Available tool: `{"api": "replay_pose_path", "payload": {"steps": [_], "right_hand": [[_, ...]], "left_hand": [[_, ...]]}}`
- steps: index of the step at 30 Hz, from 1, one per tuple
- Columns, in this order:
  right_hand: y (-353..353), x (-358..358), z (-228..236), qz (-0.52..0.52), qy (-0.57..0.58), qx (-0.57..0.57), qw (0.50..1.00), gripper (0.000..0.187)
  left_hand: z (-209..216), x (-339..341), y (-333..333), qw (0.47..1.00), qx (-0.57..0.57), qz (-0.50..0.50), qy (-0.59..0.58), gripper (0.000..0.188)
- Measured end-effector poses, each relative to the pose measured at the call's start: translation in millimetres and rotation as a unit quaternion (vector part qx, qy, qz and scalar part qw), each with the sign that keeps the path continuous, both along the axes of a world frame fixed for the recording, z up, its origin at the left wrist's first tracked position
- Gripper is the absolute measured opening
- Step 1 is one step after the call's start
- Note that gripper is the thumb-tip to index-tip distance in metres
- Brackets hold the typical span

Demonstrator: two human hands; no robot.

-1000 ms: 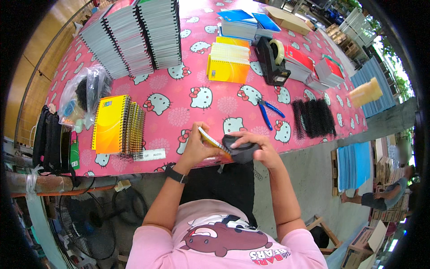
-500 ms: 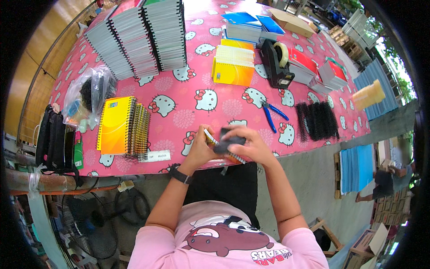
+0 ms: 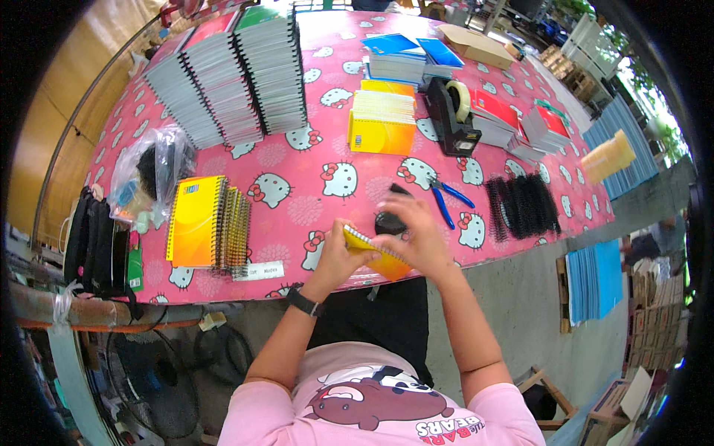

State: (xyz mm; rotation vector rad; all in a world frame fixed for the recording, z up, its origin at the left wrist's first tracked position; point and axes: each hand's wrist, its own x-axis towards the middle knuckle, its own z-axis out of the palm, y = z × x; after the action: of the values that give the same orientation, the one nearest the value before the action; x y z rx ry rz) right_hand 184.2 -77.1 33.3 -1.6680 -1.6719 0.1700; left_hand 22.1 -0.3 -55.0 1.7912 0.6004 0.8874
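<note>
1. While the left hand (image 3: 343, 256) is pinching a yellow notebook (image 3: 390, 265), the notebook is tilting over the near edge of the table (image 3: 335, 210).
2. The right hand (image 3: 418, 232) is curving above the notebook, a black object (image 3: 388, 222) showing beside its fingers; whether this grip is clasping anything, one cannot tell.
3. Blue pliers (image 3: 457, 195) are lying nearby, rightward.

Ylw notebk (image 3: 390, 267): glossy card. Tblcloth (image 3: 306, 209): smooth, shiny, plastic-look. Plier hdls (image 3: 444, 208): smooth plastic. Bag (image 3: 181, 152): crinkly clr plastic.
</note>
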Motion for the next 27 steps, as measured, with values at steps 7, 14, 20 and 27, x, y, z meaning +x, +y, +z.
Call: {"api": "replay_pose_path", "payload": {"steps": [7, 14, 20, 27], "right_hand": [[-20, -16, 5, 0.046, 0.162, -0.030, 0.985, 0.028], [-28, -30, 16, 0.038, 0.213, 0.004, 0.976, 0.027], [-29, -37, 18, 0.053, 0.138, 0.061, 0.987, 0.026], [-31, -36, 20, 0.041, 0.117, 0.047, 0.991, 0.019]], "left_hand": [[44, 0, -15, 0.997, -0.059, -0.004, -0.048, 0.025], [58, -7, -22, 0.983, -0.151, 0.006, -0.103, 0.019], [58, -12, -24, 0.984, -0.155, 0.002, -0.091, 0.018], [65, -15, -35, 0.992, -0.110, 0.014, -0.059, 0.016]]}}
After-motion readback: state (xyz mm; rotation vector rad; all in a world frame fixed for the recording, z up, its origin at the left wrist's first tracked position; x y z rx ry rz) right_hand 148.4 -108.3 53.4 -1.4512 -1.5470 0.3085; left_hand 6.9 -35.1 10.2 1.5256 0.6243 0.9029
